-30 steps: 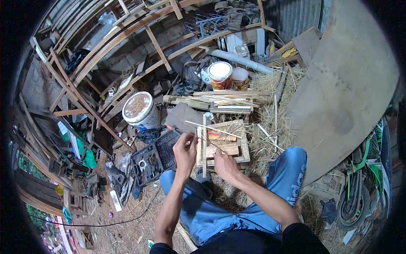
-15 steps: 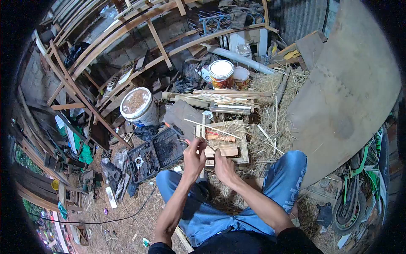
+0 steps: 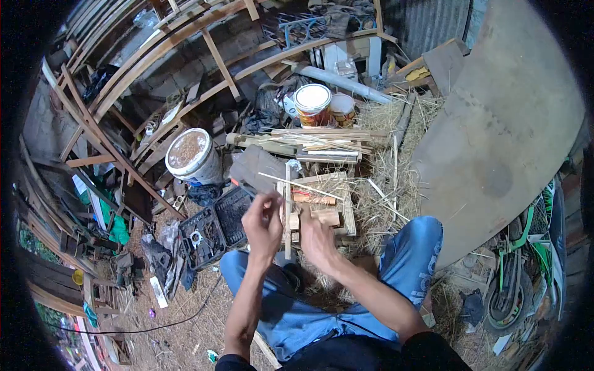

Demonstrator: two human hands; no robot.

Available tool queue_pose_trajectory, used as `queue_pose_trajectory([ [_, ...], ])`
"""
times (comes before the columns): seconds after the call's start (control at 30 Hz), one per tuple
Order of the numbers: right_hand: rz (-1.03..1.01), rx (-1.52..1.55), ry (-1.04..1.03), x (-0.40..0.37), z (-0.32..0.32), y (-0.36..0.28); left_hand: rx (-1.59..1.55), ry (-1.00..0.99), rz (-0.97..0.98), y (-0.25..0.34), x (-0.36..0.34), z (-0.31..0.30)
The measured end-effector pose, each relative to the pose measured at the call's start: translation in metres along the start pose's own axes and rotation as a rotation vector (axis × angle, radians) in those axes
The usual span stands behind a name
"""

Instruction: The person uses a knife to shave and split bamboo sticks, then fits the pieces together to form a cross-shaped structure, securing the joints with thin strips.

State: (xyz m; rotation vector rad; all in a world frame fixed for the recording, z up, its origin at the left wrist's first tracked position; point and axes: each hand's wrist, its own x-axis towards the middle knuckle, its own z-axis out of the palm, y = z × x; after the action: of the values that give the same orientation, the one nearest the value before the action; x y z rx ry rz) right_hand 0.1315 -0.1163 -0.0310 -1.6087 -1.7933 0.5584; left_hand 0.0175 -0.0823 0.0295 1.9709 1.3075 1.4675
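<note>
My left hand (image 3: 262,227) is raised over my knees, its fingers bent into a pinch and slightly blurred. Whatever it grips is too thin or small to make out. To the right, my right hand (image 3: 318,240) has its fingers curled closed, with the contents hidden. Between the hands runs a narrow pale wooden strip (image 3: 288,185). Just beyond my right hand lies a wooden block (image 3: 325,217) inside a low wooden frame (image 3: 349,213). An orange-brown wood piece (image 3: 315,198) sits behind the block, with a thin stick (image 3: 300,187) slanting across above it.
An open black tool case (image 3: 232,216) lies to the left, near a white bucket (image 3: 189,154). Behind the frame is a stack of wooden strips (image 3: 328,142), with a lidded paint bucket (image 3: 312,104) farther back. Straw (image 3: 377,179) and a large brown sheet (image 3: 489,142) are on the right.
My hands have moved apart; earlier they were close together with a thin strip between them. My left hand has shifted left. The whole view has moved slightly.
</note>
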Motion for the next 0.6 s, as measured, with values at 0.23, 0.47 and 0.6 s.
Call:
queue_pose_trajectory([
  [0.23,0.010,-0.014,0.056,0.008,0.015,0.020,-0.064,-0.045,0.073,-0.021,0.000,0.025],
  [0.47,-0.092,-0.117,0.145,0.010,0.032,0.030,-0.047,-0.025,0.091,-0.033,-0.004,0.021],
  [0.6,0.049,-0.067,-0.011,0.001,0.031,0.037,-0.027,-0.027,0.089,-0.021,-0.006,0.015],
])
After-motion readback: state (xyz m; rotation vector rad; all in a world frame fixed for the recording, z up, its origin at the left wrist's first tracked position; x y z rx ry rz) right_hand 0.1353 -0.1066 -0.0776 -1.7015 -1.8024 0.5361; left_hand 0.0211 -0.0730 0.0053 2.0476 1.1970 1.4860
